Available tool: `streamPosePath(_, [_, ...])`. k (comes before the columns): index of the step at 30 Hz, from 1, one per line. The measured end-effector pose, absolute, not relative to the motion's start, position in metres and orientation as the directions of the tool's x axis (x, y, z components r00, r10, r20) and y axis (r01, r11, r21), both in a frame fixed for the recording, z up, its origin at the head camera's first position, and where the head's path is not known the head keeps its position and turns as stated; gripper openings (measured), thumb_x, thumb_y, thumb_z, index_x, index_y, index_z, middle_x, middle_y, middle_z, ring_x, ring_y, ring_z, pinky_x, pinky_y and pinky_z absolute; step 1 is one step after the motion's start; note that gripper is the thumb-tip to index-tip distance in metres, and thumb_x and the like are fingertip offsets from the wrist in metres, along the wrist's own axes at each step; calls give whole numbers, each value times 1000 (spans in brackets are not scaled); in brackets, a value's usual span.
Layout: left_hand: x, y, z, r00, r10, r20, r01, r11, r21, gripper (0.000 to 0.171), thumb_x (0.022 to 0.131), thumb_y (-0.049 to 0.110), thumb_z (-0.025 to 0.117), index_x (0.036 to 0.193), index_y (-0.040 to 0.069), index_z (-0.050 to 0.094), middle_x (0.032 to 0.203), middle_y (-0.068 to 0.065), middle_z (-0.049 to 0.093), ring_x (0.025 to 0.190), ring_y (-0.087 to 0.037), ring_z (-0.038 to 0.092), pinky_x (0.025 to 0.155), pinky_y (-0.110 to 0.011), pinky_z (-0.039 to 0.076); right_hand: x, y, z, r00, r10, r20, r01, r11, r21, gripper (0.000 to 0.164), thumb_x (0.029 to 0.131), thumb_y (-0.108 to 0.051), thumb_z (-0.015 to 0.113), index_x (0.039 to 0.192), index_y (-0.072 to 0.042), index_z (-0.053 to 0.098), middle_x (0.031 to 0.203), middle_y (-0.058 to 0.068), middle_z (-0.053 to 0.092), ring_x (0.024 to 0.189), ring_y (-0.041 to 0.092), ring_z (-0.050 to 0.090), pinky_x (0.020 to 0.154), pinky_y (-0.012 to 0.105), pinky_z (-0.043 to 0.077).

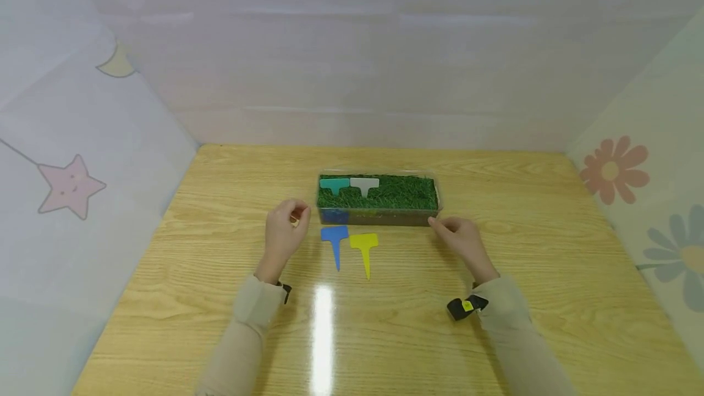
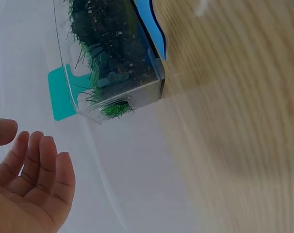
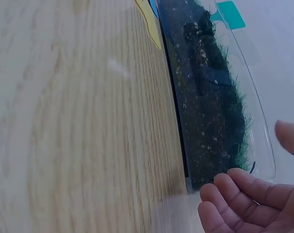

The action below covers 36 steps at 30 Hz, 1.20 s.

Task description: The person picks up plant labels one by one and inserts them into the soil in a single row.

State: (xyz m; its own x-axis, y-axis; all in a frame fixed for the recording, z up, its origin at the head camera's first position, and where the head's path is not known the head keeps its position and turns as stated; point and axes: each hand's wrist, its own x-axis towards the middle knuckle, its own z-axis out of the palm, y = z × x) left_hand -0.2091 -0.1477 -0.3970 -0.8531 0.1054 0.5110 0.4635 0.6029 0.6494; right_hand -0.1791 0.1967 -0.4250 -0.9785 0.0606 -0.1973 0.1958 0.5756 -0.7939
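A clear plastic box (image 1: 396, 219) holds dark soil topped with green grass (image 1: 407, 193). Two T-shaped plant labels, one teal (image 1: 334, 184) and one white (image 1: 365, 184), stand in its left half with their heads above the grass. On the table before the box lie a blue plant label (image 1: 335, 236) and a yellow plant label (image 1: 364, 242), stems toward me. Beside the box's left end is my left hand (image 1: 282, 232), empty, its fingers loosely bent and apart from the thumb. My right hand (image 1: 464, 243), also empty, has its relaxed fingertips right at the front right corner.
The box stands on a wood-grain table (image 1: 220, 298) near its far edge. Pale cloth walls rise behind and on both sides, printed with a star (image 1: 71, 187) and flowers (image 1: 610, 170). Each wrist wears a black strap (image 1: 464, 306).
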Motion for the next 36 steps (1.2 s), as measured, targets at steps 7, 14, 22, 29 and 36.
streamPosePath(7, [-205,-146,-403,-925,80,372,351,561,750,6,84,3,61,82,-1,64,70,-8,60,62,-19,58,53,-28,50,-173,179,-423,-991,-68,-113,46,628,-777,34,90,-30,57,94,2,69,87,14,65,75,23,58,64,34,47])
streamPosePath(14, [-202,-148,-406,-932,87,352,338,559,757,7,85,4,60,82,-1,64,70,-8,60,62,-19,57,53,-28,49,-172,148,-419,-982,-165,-90,-39,647,-761,23,88,-22,62,90,0,70,82,9,66,69,18,58,60,31,48])
streamPosePath(22, [-200,-149,-405,-934,85,347,333,554,763,6,85,3,61,82,-1,64,71,-8,61,64,-20,58,54,-28,50,-176,114,-418,-957,-272,-99,-118,679,-725,15,85,-17,64,82,-3,70,72,2,62,60,12,53,56,29,46])
streamPosePath(29, [-199,-149,-404,-939,78,335,322,539,778,5,85,1,60,83,-2,64,71,-9,61,65,-22,58,55,-25,48,-180,100,-423,-946,-297,-131,-143,744,-653,17,82,-17,67,71,-5,67,62,0,56,53,11,45,52,26,40])
streamPosePath(36, [-200,-151,-407,-927,92,363,352,547,759,5,84,1,61,82,-2,64,71,-8,61,64,-21,58,53,-28,49,-176,85,-430,-916,-350,-195,-163,769,-618,36,79,-24,71,51,-12,51,46,-7,36,42,8,31,43,21,26])
